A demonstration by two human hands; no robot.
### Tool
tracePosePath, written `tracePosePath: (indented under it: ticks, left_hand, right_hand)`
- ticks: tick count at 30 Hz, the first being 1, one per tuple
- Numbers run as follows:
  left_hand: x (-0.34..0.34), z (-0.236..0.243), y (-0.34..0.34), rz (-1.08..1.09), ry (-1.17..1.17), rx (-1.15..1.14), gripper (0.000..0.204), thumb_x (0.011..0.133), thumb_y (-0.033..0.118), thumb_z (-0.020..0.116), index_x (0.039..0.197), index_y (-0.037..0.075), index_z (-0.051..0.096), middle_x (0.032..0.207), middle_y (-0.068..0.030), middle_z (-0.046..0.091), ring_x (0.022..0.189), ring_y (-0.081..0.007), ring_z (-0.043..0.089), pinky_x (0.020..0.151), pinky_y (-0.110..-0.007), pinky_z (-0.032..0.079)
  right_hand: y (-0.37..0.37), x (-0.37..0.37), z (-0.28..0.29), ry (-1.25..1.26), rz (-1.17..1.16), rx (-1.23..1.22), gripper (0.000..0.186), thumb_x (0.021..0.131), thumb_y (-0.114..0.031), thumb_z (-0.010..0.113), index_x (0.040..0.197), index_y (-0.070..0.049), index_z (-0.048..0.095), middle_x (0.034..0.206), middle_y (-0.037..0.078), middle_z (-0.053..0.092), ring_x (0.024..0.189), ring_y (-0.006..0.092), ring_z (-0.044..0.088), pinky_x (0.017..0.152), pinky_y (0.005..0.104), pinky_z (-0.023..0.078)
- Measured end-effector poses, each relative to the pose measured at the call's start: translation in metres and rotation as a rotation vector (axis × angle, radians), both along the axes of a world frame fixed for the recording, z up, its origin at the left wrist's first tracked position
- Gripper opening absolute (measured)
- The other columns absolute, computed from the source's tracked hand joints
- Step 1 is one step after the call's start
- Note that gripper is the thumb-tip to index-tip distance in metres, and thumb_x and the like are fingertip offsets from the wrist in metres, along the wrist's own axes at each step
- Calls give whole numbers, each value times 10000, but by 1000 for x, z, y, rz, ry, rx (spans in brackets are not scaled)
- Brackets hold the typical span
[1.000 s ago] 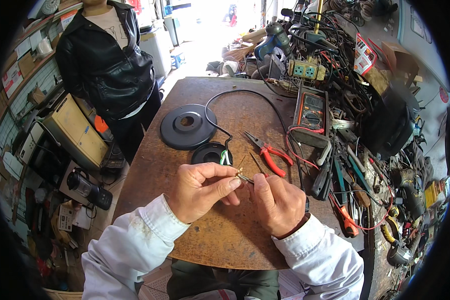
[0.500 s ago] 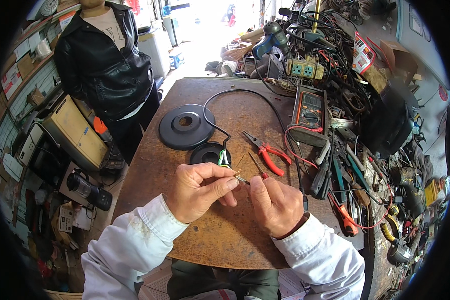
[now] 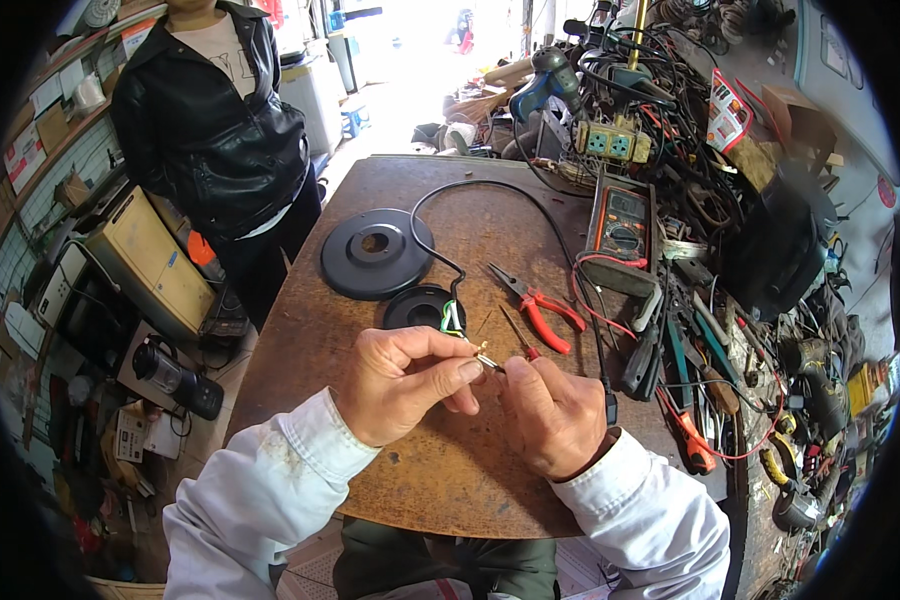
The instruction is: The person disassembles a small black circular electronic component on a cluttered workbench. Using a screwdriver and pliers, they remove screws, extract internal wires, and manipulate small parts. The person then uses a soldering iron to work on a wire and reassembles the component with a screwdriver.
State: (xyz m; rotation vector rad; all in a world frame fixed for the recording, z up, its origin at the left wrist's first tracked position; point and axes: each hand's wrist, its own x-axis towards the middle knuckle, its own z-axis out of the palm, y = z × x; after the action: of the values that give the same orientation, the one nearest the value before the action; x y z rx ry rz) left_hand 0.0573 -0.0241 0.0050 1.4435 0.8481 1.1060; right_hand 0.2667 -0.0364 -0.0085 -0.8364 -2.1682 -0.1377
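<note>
My left hand (image 3: 405,385) pinches a small brass-coloured metal piece (image 3: 484,355) between thumb and forefinger. Closed just right of it, my right hand (image 3: 553,415) grips a thin dark-and-silver piece whose kind I cannot make out; the two pieces meet or nearly meet. Behind my left fingers, green and white wires (image 3: 452,318) come out of a black cable (image 3: 530,203) by a small black round part (image 3: 410,307); where they end is hidden. A larger black disc-shaped base (image 3: 374,255) lies beyond it. Red-handled long-nose pliers (image 3: 542,310) and a thin screwdriver (image 3: 520,335) lie beyond my right hand.
A multimeter (image 3: 623,225) with red leads stands at the worn wooden table's (image 3: 440,480) right edge. Several hand tools (image 3: 690,340) and tangled cables crowd the right side. A person in a black jacket (image 3: 215,120) stands at the far left. A blender (image 3: 178,380) sits left, below the table.
My hands have shifted very slightly to the right, and a little more of the small metal piece shows between them. The tools and black parts lie as before.
</note>
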Motion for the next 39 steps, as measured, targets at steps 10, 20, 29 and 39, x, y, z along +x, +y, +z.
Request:
tracePosePath:
  ticks: [10,20,29,39]
  left_hand:
    - [-1,1,-1,-5,6,14,186,943,94,692,1032,-70,687,794,-110,720,704,-140,712,646,-248,579]
    - [-1,1,3,30,-1,-19,204,953,96,681,1071,-71,674,871,-130,731,724,-160,717,642,-256,585]
    - [-3,-3,6,88,-72,-17,143,944,52,676,1061,-30,679,930,-161,731,725,-173,713,632,-270,587]
    - [-1,0,5,118,18,21,123,889,10,726,1001,-28,693,895,-104,725,764,-147,716,669,-247,593]
  right_hand:
    - [-1,-1,0,40,7,-85,282,810,-30,671,1069,41,584,735,96,553,568,271,624,452,379,483]
    - [5,-3,-2,38,-79,17,278,803,-43,733,1042,16,602,718,107,558,543,297,602,442,382,463]
    - [7,-5,-3,127,-183,-49,270,814,-57,754,1039,3,618,751,140,601,577,330,627,488,392,492]
    - [10,-5,-5,82,-226,24,299,796,-138,774,1021,-21,616,723,89,552,547,280,597,441,384,465]
